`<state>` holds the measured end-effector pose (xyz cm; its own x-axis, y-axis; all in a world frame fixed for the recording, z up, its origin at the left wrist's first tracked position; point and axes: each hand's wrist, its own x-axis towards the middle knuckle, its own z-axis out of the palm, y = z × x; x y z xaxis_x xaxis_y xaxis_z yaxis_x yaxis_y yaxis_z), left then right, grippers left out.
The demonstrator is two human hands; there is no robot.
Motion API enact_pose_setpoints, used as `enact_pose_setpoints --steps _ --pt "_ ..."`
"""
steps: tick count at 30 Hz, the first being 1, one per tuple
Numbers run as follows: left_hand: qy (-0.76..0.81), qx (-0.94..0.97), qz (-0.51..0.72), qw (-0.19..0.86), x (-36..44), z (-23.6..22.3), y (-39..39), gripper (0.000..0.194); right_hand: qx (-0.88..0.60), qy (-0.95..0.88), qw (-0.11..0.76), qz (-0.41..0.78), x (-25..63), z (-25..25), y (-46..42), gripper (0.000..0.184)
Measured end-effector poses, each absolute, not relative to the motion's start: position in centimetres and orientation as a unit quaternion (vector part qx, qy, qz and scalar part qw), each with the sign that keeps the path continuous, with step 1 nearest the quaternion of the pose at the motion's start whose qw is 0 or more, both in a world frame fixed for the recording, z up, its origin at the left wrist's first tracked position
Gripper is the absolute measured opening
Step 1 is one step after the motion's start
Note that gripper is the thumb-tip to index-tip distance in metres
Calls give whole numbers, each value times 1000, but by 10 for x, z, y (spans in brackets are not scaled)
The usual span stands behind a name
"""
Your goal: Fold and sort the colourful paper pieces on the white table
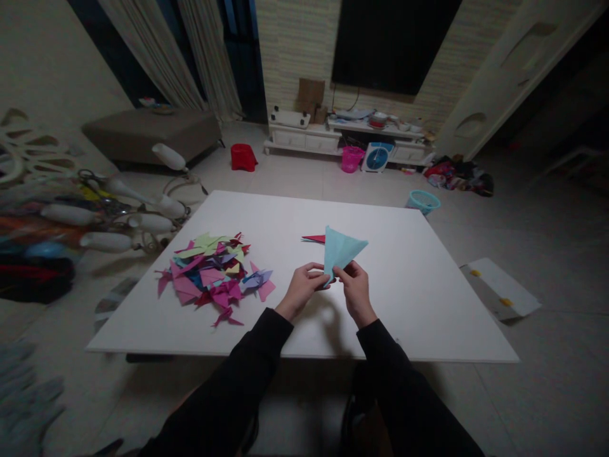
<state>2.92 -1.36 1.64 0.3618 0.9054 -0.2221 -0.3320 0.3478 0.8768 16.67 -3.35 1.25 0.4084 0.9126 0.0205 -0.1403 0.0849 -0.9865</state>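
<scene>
Above the white table, a light blue folded sheet of paper (343,246) is held up, wide at the top and narrowing to a point at the bottom. My left hand (304,285) pinches its lower tip from the left side. From the right, my right hand (356,289) grips the lower edge with thumb and fingers. Behind the sheet lies a red folded paper piece (313,238), partly hidden by it. To the left is a heap of folded paper cranes (209,270) in pink, green, purple, blue and red.
The white table (419,304) has its near edge close to my body. A teal basket (423,202) stands past its far right corner, and a white board (502,289) is at the right. Lamp arms (143,216) reach near the left edge. A red stool (243,157) stands beyond.
</scene>
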Motion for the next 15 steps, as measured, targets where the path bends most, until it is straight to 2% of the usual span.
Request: enact_pose_setpoints --steps 8,15 --pt "373 383 421 733 28 19 -15 44 -553 -351 644 395 168 14 -35 21" --pt "362 361 434 742 31 15 -18 44 -498 -315 667 456 166 16 -37 22"
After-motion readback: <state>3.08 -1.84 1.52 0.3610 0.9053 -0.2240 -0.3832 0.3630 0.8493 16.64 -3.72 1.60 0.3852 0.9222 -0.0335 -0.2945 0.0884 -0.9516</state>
